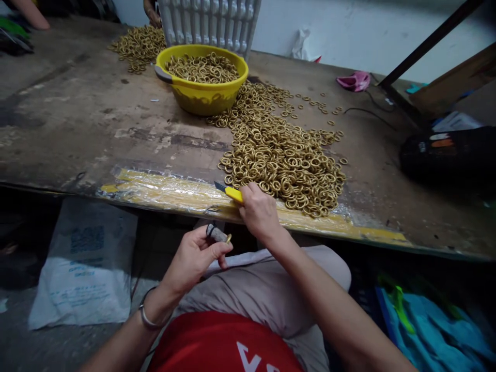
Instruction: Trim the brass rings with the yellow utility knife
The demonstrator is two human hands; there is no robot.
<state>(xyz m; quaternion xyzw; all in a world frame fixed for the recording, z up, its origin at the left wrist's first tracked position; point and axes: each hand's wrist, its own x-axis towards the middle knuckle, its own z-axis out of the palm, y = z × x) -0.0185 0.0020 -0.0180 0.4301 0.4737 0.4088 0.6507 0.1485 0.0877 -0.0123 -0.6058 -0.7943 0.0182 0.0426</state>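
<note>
Between thumb and wrapped index finger, my left hand (199, 254) pinches a small gold-coloured ring (228, 238) above my lap. Grey wrapping with a dark band covers that index finger. My right hand (259, 211) is closed round a yellow utility knife (234, 195) at the table's front edge, its dark blade pointing left and away from me. Just beyond this hand spreads a large pile of gold-coloured rings (282, 155). Part of the knife's handle is hidden inside my fist.
A yellow basin (205, 95) full of similar rings stands behind the pile. Tape and clear film (155, 190) cover the table's front edge. Farther back are another ring heap (141, 44) and a person's hand (155, 19). A white sack (87, 263) lies below left, blue cloth (437, 325) below right.
</note>
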